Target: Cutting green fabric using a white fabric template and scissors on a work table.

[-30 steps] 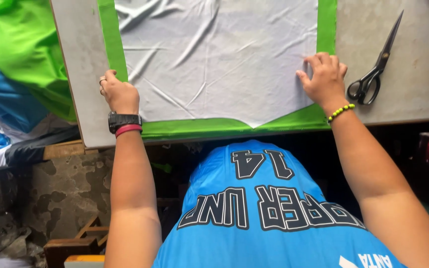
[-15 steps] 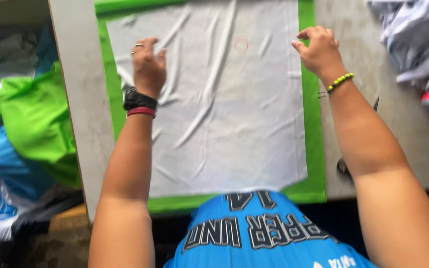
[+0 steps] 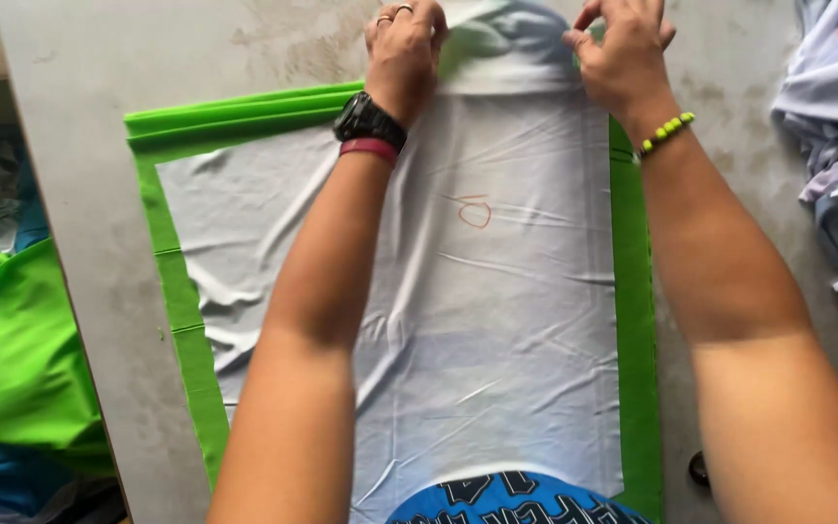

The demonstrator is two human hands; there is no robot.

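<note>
Overhead, two hands, left hand [image 3: 402, 53] and right hand [image 3: 623, 53], fingers pinching one white-and-green garment [image 3: 497, 320] on one grey table [image 3: 80, 146].

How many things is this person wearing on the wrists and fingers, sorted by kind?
Black wristwatch: 1
Red band beside the watch: 1
Yellow-green bead bracelet on the right wrist: 1
Rings on the left hand: 2
Total: 5
</note>
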